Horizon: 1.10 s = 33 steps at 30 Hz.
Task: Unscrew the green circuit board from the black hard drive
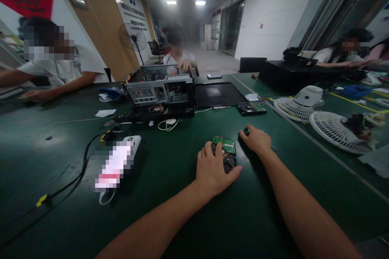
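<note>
A hard drive (226, 150) with a green circuit board on top lies on the green table (170, 210) in front of me. My left hand (212, 170) rests on its near left side, fingers bent over the drive and thumb stretched along its near edge. My right hand (255, 139) lies just right of the drive, fingers curled round a small dark object (246, 131) that I cannot make out.
An open computer case (161, 91) and a black side panel (219, 94) stand beyond, with another drive (251, 107) beside them. Fan grilles (334, 129) lie right. A white device (117, 164) with cables sits left. Other people work around the table.
</note>
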{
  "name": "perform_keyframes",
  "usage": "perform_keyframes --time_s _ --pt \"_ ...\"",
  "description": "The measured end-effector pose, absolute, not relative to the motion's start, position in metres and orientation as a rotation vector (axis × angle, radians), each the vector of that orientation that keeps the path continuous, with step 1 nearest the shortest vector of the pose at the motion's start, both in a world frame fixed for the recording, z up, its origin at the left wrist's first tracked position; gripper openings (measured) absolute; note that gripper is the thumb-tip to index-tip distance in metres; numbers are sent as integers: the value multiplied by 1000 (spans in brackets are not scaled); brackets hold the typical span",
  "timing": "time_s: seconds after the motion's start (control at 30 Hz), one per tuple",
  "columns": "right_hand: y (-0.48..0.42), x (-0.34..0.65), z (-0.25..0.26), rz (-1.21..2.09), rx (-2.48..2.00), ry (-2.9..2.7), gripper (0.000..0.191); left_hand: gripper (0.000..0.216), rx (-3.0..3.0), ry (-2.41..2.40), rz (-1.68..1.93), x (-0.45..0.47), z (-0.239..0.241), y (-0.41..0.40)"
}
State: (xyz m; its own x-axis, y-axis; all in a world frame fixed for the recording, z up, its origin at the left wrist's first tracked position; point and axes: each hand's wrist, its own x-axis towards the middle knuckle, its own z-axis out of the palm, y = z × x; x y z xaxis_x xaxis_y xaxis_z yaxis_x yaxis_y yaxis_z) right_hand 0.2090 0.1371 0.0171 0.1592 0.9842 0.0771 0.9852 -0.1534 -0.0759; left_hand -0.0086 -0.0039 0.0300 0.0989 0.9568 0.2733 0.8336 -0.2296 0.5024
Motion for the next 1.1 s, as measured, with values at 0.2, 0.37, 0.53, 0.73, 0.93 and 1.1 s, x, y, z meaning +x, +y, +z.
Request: perform_keyframes --time_s 0.2,0.37,0.53,0.73,0.93,1.1 --pt "145 212 22 71 -2379 -1972 63 112 2271 1825 563 3 32 -18" --pt "144 211 23 86 -2358 -1987 58 104 2331 1800 618 3 26 -15" --pt "135 215 20 -17 -2271 -2007 49 111 2393 1617 648 -15 26 4" --pt "127 219 22 -56 -2205 -2067 35 121 2262 1687 699 -33 14 26" --pt "126 218 19 -79 -2169 -2076 31 103 2169 1781 766 -33 7 28" --pt "128 217 16 -85 -2158 -2067 27 104 2168 1779 802 -32 6 28"
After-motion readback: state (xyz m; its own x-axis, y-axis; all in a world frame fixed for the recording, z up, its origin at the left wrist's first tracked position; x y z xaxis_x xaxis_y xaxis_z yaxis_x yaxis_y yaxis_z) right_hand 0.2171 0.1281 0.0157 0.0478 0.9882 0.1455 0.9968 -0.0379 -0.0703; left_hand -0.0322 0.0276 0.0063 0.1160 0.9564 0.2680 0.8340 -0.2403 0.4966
